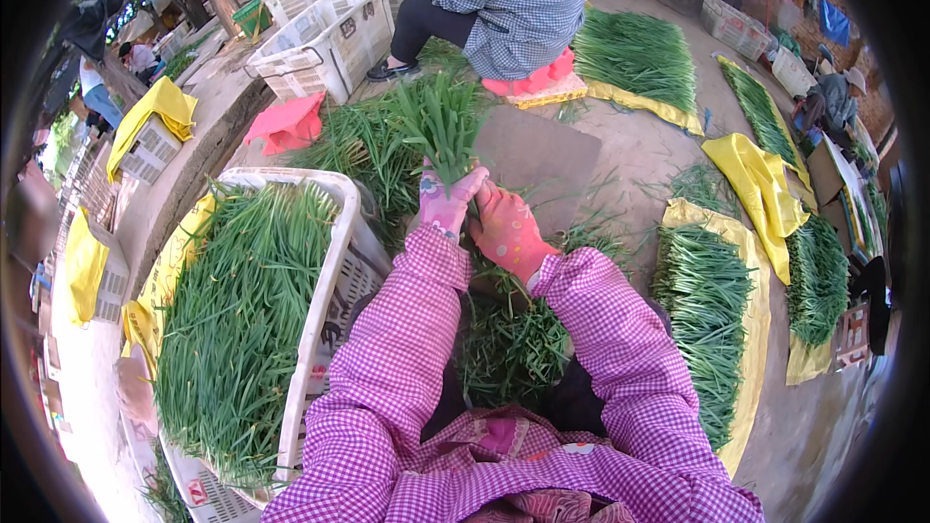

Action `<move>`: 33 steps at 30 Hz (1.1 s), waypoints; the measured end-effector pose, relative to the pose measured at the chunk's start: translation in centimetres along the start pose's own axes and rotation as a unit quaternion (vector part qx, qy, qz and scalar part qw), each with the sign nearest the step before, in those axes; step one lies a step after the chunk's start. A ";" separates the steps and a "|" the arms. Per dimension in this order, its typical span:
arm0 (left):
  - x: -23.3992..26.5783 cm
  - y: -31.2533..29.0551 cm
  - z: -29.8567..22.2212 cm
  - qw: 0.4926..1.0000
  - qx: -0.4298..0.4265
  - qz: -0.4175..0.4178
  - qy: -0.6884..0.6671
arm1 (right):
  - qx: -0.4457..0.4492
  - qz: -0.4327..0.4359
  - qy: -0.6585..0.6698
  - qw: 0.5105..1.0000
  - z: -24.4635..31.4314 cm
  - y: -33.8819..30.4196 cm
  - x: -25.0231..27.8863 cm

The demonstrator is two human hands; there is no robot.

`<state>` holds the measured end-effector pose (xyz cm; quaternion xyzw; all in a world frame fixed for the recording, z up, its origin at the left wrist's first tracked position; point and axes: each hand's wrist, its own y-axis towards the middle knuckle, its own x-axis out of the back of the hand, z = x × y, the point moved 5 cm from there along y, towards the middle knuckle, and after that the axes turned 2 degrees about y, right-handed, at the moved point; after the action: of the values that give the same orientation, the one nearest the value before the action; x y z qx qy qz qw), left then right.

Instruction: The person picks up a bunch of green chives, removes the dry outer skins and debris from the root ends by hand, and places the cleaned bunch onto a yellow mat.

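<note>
Beside the crate: white crate [334, 261] already heaped with green chives [237, 320].
Hands: left hand [444, 205] and right hand [506, 230], fingers closed on chive bunch [441, 121].
Left: loose chives [509, 344] in lap, right of crate.

Both forearms, in pink-checked sleeves, come up from the lower edge and converge at the middle of the view, elbows bent and spread apart. The left hand [448, 199], in a pink glove, is raised with its fingers curled into a closed grip, thumb side up. The right hand [506, 230], also gloved, sits just beside and slightly below it, touching it, fingers bent inward.
</note>
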<state>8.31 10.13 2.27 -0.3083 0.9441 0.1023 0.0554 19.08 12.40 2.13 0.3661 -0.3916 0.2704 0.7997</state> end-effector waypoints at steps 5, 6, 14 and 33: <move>1.7 -1.1 -0.8 0.995 -0.012 -0.068 -0.077 | -0.014 0.024 -0.010 1.000 1.2 -2.8 -0.1; 2.8 -1.1 -0.9 0.993 0.001 -0.102 -0.054 | -0.039 0.046 -0.008 0.998 1.5 -3.1 0.0; 4.8 -1.8 -4.1 0.955 0.042 -0.071 -0.283 | -0.218 0.181 0.066 0.957 -2.7 -5.3 0.1; 14.2 -1.5 -7.1 0.990 -0.095 -0.069 -0.077 | -0.131 0.109 -0.164 0.972 -1.1 -3.2 5.9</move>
<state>-2.46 -0.79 6.52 -0.3679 0.8995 0.2111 0.1051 25.15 12.27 5.32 0.2527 -0.5870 0.2382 0.7313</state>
